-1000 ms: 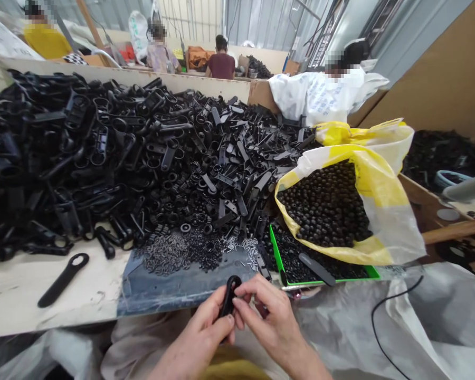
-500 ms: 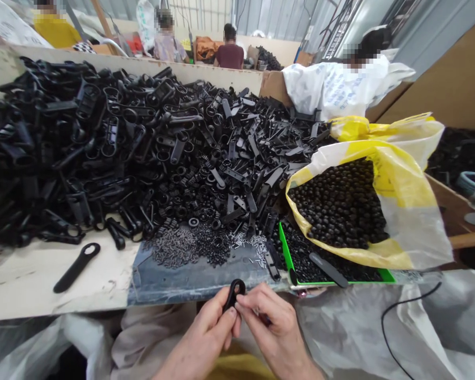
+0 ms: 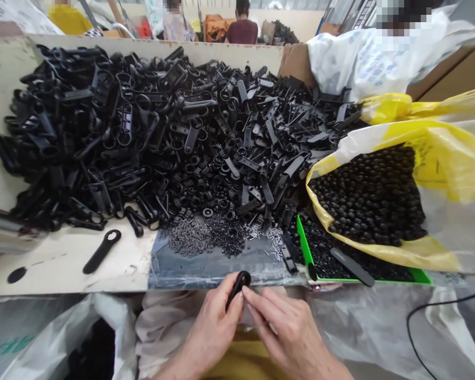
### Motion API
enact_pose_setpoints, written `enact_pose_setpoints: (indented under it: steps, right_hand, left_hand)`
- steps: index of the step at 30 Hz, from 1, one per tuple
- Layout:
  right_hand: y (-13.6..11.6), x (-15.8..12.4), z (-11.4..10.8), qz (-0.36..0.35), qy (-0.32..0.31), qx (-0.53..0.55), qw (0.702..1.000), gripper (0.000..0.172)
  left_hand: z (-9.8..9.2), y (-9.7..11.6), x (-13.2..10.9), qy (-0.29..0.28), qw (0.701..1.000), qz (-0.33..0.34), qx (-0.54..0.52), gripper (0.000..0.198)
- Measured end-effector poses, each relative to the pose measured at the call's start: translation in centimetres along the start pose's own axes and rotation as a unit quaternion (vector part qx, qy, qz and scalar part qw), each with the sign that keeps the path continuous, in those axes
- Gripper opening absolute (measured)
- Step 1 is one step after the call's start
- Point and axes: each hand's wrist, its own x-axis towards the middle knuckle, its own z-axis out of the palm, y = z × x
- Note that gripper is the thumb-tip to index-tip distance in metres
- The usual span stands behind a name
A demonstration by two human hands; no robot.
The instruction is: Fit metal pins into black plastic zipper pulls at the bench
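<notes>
My left hand [image 3: 217,314] is closed around a black plastic ring-ended handle [image 3: 235,290], its ring pointing up and away from me. Against that ring, my right hand [image 3: 287,322] has its thumb and index finger pinched together; anything between them is too small or hidden to make out. Just beyond the hands, on the blue-grey board [image 3: 206,269], lie small dark pins [image 3: 190,236], tiny black pieces [image 3: 226,240] and short silver pins [image 3: 276,243]. A similar ring-ended handle [image 3: 102,252] rests alone on the pale tabletop to the left.
A large heap of black plastic handles [image 3: 103,126] covers the table's back. On the right, a yellow-and-white bag [image 3: 451,174] of black balls [image 3: 372,195] leans over a green tray [image 3: 305,245]. A metal cylinder [image 3: 11,229] juts in at left. Other people [image 3: 242,26] sit beyond.
My view has tilted down and shifted left, so the metal cylinder now shows. Both hands stay together at the handle's ring, with the right fingertips still pinched against it.
</notes>
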Motion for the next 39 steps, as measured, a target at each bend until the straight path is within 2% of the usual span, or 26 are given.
enact_pose_setpoints:
  steps: [2, 4, 8, 10, 12, 15, 17, 20, 26, 32, 39]
  right_hand:
    - [-0.2, 0.1, 0.0, 0.015, -0.025, 0.002, 1.000, 0.036]
    - [-0.2, 0.1, -0.4, 0.039, -0.044, 0.020, 0.998, 0.037]
    - [0.1, 0.2, -2.1, 0.110, -0.047, 0.086, 0.989, 0.049]
    - [0.4, 0.2, -2.5, 0.133, -0.034, 0.101, 0.985, 0.042]
    - [0.5, 0.2, -2.4, 0.127, -0.040, 0.103, 0.986, 0.031]
    - [0.6, -0.1, -1.3, 0.106, -0.076, 0.083, 0.988, 0.030]
    - [0.7, -0.3, -0.6, 0.099, -0.073, 0.045, 0.991, 0.029]
    - [0.6, -0.4, -0.1, 0.093, -0.070, 0.017, 0.993, 0.033]
    - [0.6, 0.1, 0.1, 0.103, -0.085, 0.077, 0.988, 0.044]
    - [0.9, -0.2, 0.3, 0.114, -0.079, 0.091, 0.986, 0.044]
    - [0.7, 0.4, -0.2, 0.111, -0.094, 0.081, 0.986, 0.048]
  left_hand:
    - [-0.2, -0.2, 0.0, 0.040, 0.999, -0.003, 0.013, 0.035]
    - [-0.2, -0.5, 0.0, 0.056, 0.998, -0.018, 0.001, 0.039]
    - [-0.2, -1.1, 0.2, 0.037, 0.996, -0.031, -0.075, 0.049]
    - [-0.1, -1.2, 0.3, 0.021, 0.994, -0.029, -0.100, 0.051]
    - [-0.1, -1.2, 0.4, 0.008, 0.994, -0.030, -0.103, 0.053]
    - [0.0, -1.3, 0.5, 0.003, 0.995, -0.034, -0.098, 0.054]
    - [0.0, -1.4, 0.4, 0.005, 0.995, -0.036, -0.096, 0.054]
    - [0.0, -1.4, 0.3, 0.013, 0.994, -0.039, -0.097, 0.052]
    - [0.0, -1.5, 0.3, 0.018, 0.996, -0.038, -0.079, 0.051]
    - [0.1, -1.6, 0.1, 0.005, 0.997, -0.038, -0.069, 0.055]
    - [0.2, -2.0, 0.3, 0.022, 0.997, -0.045, -0.055, 0.048]
